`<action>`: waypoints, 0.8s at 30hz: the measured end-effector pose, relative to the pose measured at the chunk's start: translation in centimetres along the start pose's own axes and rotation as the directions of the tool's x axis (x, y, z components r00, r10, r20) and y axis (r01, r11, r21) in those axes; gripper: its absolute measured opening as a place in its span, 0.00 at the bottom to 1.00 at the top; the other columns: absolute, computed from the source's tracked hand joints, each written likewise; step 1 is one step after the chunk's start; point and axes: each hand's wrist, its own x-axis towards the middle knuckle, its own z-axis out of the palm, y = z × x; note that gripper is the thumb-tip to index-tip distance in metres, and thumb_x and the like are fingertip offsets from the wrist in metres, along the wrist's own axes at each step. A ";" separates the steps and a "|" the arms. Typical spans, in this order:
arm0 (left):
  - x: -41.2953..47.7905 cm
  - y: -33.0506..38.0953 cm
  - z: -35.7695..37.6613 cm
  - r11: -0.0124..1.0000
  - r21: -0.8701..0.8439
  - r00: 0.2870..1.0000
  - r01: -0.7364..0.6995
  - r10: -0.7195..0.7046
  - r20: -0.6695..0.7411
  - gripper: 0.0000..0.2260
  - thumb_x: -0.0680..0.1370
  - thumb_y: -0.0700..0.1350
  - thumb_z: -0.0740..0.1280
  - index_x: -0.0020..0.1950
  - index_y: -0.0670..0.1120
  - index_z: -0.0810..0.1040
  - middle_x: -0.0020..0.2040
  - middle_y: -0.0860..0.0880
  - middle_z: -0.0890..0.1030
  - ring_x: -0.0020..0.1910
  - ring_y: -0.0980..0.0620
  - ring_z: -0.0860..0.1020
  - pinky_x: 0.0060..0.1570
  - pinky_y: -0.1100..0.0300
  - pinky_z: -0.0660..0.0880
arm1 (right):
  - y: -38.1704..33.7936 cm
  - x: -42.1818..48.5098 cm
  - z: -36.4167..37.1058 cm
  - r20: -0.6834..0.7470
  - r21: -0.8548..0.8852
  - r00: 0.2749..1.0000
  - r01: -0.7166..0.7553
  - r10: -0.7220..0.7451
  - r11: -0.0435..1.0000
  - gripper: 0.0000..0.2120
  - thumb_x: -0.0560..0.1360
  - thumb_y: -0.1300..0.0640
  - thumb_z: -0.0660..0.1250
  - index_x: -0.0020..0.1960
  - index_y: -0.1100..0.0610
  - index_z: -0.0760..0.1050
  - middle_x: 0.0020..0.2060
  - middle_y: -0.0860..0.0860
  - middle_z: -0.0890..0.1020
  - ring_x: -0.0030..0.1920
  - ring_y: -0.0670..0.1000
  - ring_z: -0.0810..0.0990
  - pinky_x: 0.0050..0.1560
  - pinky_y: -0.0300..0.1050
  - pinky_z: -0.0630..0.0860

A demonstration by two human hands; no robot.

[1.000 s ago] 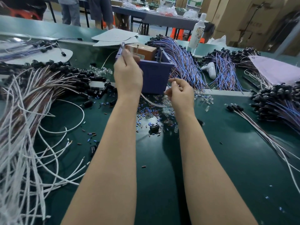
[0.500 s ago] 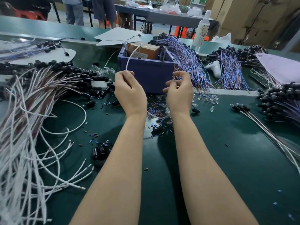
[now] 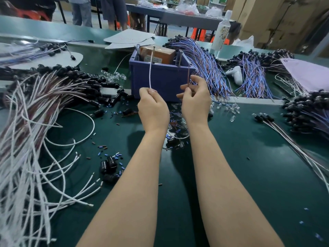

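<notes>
Both hands hover side by side on outstretched forearms, close but not touching, the left hand (image 3: pixel 153 111) pinching a white wire (image 3: pixel 150 68) that stands upright and the right hand (image 3: pixel 195 102) pinching a thin brown wire (image 3: pixel 188 75), above a green worktop (image 3: pixel 240 175) heaped with wire bundles (image 3: pixel 26 122), just before a blue bin (image 3: pixel 165 81).

free: bare worktop (image 3: pixel 240 175), near edge centre to right | left edge: white wire pile (image 3: pixel 21 148) sprawls inward, black caps (image 3: pixel 108 166) beside it | far: blue bin (image 3: pixel 160 82) just beyond left hand (image 3: pixel 154 109) and right hand (image 3: pixel 195 102) | right edge: wire bundle (image 3: pixel 302 150) and black connector heap (image 3: pixel 306 113) | centre: loose scraps (image 3: pixel 176 122) under the hands
</notes>
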 end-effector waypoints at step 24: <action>0.3 1.2 -0.3 0.988 -0.153 0.999 -0.008 0.015 0.046 0.10 0.82 0.41 0.53 0.44 0.46 0.69 0.33 0.48 0.74 0.30 0.51 0.71 0.35 0.56 0.67 | -0.4 -0.3 -0.4 0.068 -0.088 0.998 0.018 -0.012 0.996 0.11 0.80 0.59 0.58 0.60 0.59 0.75 0.44 0.52 0.82 0.46 0.50 0.81 0.55 0.49 0.76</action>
